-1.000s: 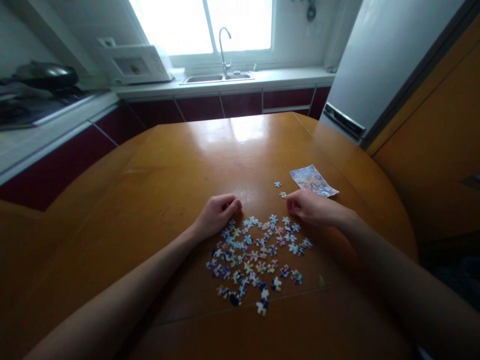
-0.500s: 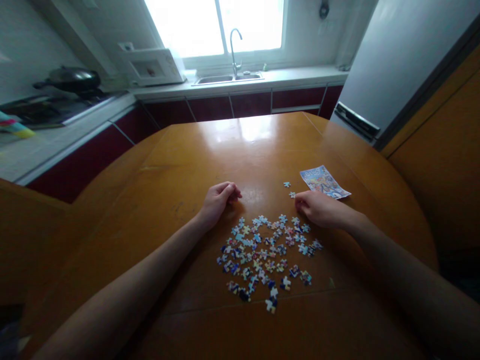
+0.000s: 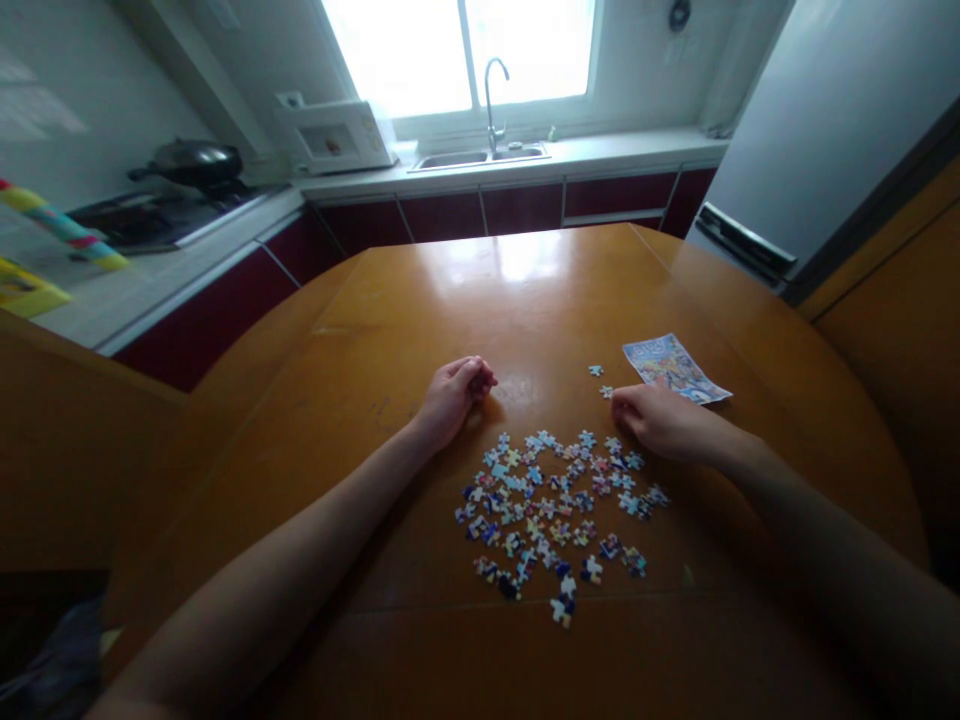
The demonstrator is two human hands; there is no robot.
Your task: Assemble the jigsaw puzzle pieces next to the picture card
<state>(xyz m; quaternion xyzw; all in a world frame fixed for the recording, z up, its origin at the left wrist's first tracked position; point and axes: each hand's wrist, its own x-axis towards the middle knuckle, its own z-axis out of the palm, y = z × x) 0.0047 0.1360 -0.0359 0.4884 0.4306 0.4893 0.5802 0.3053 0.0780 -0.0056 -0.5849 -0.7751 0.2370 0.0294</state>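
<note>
My left hand [image 3: 456, 396] rests on the table to the upper left of the loose jigsaw pieces [image 3: 559, 510], its fingers curled closed. Whatever may be inside it is hidden. My right hand [image 3: 664, 422] is closed too, thumb and fingers pressed together at the table, with their tips out of sight. Just beyond those fingers lies a small pale jigsaw piece [image 3: 606, 392], and a second light-blue piece [image 3: 595, 370] is a little farther off. A colourful picture sheet [image 3: 675, 364] lies behind my right hand, which covers its near edge.
The round wooden table [image 3: 420, 310] fills the middle. Past it are a counter with a sink [image 3: 480, 158], a white microwave [image 3: 337, 138] and a stove bearing a dark pan [image 3: 191, 165]. A tall fridge [image 3: 817, 130] stands at right.
My view has turned slightly left, so everything sits farther right in the picture. Both hands keep nearly the same places on the table, and the pieces lie as before.
</note>
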